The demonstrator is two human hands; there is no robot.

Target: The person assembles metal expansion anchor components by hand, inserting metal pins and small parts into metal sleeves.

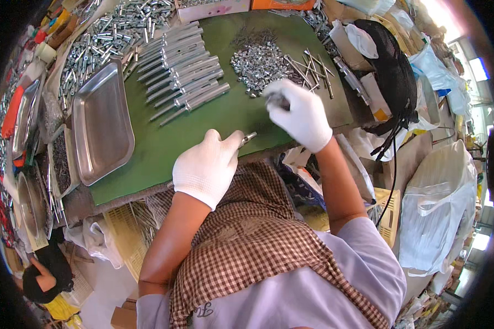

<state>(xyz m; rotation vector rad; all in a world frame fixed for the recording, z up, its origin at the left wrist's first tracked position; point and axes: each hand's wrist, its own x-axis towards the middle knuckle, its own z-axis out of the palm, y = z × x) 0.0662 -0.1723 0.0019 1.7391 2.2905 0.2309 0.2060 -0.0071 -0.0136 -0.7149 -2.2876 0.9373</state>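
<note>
Currently held part: short metal tube (pixel 249 138) — its end sticks out past the left fingertips, aimed up and to the right.
Left hand: gloved left hand (pixel 207 164), thumb and fingers pinched on the tube; wrist lies over the near edge.
Right hand: gloved right hand (pixel 302 114), fingers curled, with something dark and blurred at their tips; cannot tell whether they grip it.
Hands, relative: apart, the tube's free end pointing into the gap between them; right hand farther from the body.
Counter: green counter (pixel 142 164), its near edge slanting up toward the right, beneath both wrists.
Nut pile: small silver nuts (pixel 258 68), just beyond the right hand's fingertips; dark small pieces (pixel 256 36) behind them.
Rods: loose thin rods (pixel 319 68), crossing one another, beyond the right hand and beside the nuts.
Row: metal anchors (pixel 189 79), side by side, ahead of the left hand and well apart from it.
Left edge: steel tray (pixel 101 129), set along that side.
Right edge: black mesh bag (pixel 387 71), just outside it.
Room: green surface shows from left hand to tray — also between tube and anchors.
</note>
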